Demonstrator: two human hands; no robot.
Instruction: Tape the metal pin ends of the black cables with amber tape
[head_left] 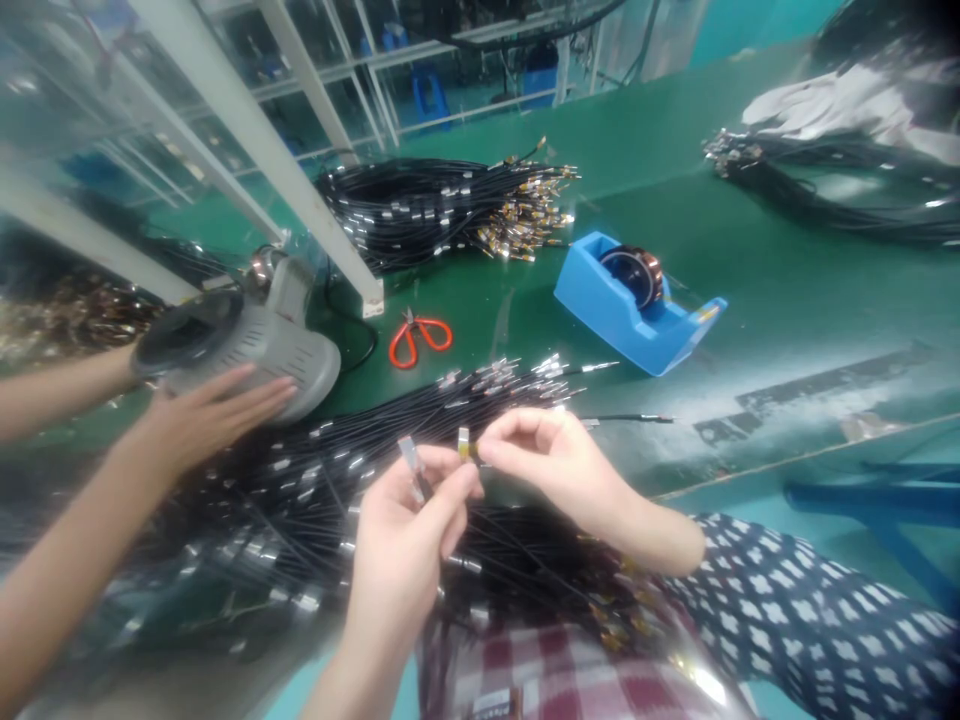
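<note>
One blurred connector [463,442] — right hand [559,468]

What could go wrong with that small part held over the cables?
1. The small part pinched in the right hand and the cable end in the left hand could slip into the cable pile and get lost.
2. The co-worker's hand on the grey machine might nudge the pile.

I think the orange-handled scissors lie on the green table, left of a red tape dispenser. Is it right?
Not quite. The tape dispenser is blue, not red, as the head view shows. The orange-handled scissors do lie on the green table, left of it.
</note>
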